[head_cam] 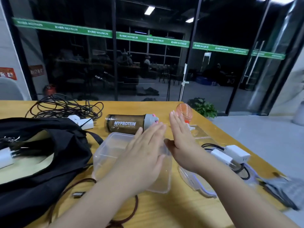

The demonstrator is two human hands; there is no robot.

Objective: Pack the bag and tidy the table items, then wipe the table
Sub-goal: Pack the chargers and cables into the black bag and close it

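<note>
A black bag (pixel 49 170) lies open on the left of the wooden table (pixel 164 211), with a white charger (pixel 5 157) inside it. A clear plastic box (pixel 108 152) stands in the middle. My left hand (pixel 141 155) is held flat above the box with straight fingers and holds nothing. My right hand (pixel 181 139) is raised edge-on beside it, fingers straight, also empty. A dark shaker bottle (pixel 125 123) lies on its side behind the box. To the right of the bottle, behind my right hand, lies an orange spray bottle (pixel 185 111).
Tangled dark cables (pixel 65 107) and a white plug (pixel 83 122) lie at the back left. Two white chargers (pixel 230 155) with a black cable rest on a clear lid (pixel 202 186) at the right. A grey cloth (pixel 283 190) lies at the table's right edge. A brown cable (pixel 130 211) loops near me.
</note>
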